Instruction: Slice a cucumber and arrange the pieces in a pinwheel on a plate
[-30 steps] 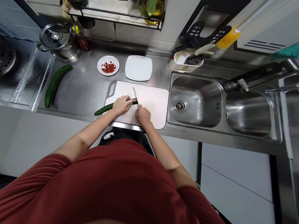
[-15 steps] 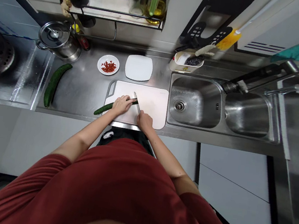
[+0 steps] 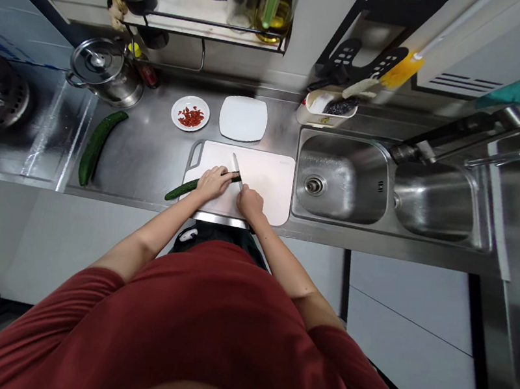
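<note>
A dark green cucumber [image 3: 180,190] lies at a slant across the white cutting board [image 3: 269,183], its near end past the board's left edge. My left hand [image 3: 213,182] is closed over the cucumber's right part, fingers on top of it. In my right hand [image 3: 250,203] is the handle of a kitchen knife [image 3: 236,164]. The blade crosses the cucumber near its right end, just beside my left fingertips, with its tip pointing away from me. Whether the edge has gone into the flesh is too small to tell.
A second cucumber [image 3: 99,146] lies on the steel counter at left, near a lidded pot [image 3: 106,75]. Behind the board are a small plate [image 3: 176,117] of red pieces and a white square plate [image 3: 243,118]. A double sink [image 3: 341,178] is at right, a utensil holder [image 3: 319,117] behind it.
My right hand and the knife have shifted slightly away from me and to the left. My left hand keeps its hold on the cucumber. The whole view has drifted a little.
</note>
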Available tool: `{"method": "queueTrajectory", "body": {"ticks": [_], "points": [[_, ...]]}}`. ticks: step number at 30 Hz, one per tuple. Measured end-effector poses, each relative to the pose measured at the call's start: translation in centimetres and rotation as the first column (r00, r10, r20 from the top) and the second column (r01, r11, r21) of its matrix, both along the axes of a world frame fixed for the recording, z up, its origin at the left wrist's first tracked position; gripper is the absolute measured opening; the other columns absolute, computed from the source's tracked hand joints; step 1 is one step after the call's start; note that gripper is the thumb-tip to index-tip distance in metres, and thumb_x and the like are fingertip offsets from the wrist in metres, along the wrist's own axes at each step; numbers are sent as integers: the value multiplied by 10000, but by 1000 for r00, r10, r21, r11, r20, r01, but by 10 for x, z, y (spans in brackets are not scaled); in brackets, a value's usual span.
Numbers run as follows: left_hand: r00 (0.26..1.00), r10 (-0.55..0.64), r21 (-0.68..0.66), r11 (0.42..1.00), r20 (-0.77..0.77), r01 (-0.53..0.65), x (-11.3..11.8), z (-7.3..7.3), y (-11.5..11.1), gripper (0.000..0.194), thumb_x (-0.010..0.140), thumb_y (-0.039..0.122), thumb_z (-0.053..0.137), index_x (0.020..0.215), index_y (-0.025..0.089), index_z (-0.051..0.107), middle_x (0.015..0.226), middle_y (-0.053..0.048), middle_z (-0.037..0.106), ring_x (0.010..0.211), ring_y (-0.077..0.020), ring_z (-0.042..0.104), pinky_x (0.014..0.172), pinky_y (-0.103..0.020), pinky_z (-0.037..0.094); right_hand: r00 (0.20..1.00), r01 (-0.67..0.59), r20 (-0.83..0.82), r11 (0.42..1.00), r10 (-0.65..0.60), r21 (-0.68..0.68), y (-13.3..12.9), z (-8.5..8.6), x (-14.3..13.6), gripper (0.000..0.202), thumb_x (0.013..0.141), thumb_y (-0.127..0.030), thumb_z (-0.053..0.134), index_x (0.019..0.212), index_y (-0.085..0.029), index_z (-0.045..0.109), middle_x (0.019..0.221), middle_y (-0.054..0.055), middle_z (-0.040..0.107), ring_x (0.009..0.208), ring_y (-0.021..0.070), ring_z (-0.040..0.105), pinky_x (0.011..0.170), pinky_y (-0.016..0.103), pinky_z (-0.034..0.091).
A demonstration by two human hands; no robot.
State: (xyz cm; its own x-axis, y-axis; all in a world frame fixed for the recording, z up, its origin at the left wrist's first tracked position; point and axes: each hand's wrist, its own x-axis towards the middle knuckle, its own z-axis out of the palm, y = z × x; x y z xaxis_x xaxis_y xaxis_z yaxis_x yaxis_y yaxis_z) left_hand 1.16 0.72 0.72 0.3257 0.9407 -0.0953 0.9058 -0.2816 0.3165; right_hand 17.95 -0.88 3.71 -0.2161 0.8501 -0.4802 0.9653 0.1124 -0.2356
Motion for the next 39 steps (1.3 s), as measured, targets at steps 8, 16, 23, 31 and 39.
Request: {"method": "queueTrajectory", "body": {"ticks": [8, 16, 23, 31, 39], "points": [[1000, 2, -3, 1000, -3, -2, 0, -1, 0, 391, 963, 362, 368, 1323, 344, 518, 1161, -73, 523, 1057, -236, 471, 872, -373, 402, 1000, -3, 14, 1000, 3, 3, 7, 2, -5, 277, 963, -170, 319, 1189, -129, 475, 1078, 159, 663, 1020, 246, 638, 854, 331, 464], [1000, 10, 1, 1000, -1, -10, 0, -2, 0, 390, 966, 367, 356, 1316, 346, 525, 1155, -73, 527, 1052, -240, 471, 881, -377, 400, 1000, 8, -12, 999, -8, 36, 14, -1, -11, 299, 961, -166, 314, 1213, -126, 469, 1071, 148, 667, 1011, 250, 640, 841, 341, 472], [1000, 21, -17, 1000, -5, -21, 0, -1, 1, 395, 964, 356, 360, 1328, 353, 512, 1167, -72, 524, 1071, -241, 468, 890, -377, 399, 1000, 10, -19, 1000, -10, 21, 20, 6, -13, 304, 943, -137, 339, 1208, -125, 486, 1106, 153, 658, 1050, 236, 627, 861, 309, 461], [999, 36, -5, 999, 1, -36, 2, -1, -2, 387, 964, 354, 367, 1318, 350, 523, 1162, -73, 526, 1077, -236, 467, 895, -377, 396, 1000, 23, 15, 1000, -23, -5, -4, 5, -1, 268, 945, -152, 342, 1159, -135, 502, 1060, 147, 670, 1005, 246, 645, 831, 330, 467], [999, 34, 12, 999, 19, -34, 1, -3, -2, 379, 967, 362, 361, 1305, 351, 532, 1154, -69, 532, 1061, -237, 473, 877, -374, 398, 998, 23, 54, 999, -20, -48, -34, 6, 17, 249, 956, -195, 354, 1158, -150, 494, 1027, 146, 673, 982, 262, 652, 811, 347, 471]]}}
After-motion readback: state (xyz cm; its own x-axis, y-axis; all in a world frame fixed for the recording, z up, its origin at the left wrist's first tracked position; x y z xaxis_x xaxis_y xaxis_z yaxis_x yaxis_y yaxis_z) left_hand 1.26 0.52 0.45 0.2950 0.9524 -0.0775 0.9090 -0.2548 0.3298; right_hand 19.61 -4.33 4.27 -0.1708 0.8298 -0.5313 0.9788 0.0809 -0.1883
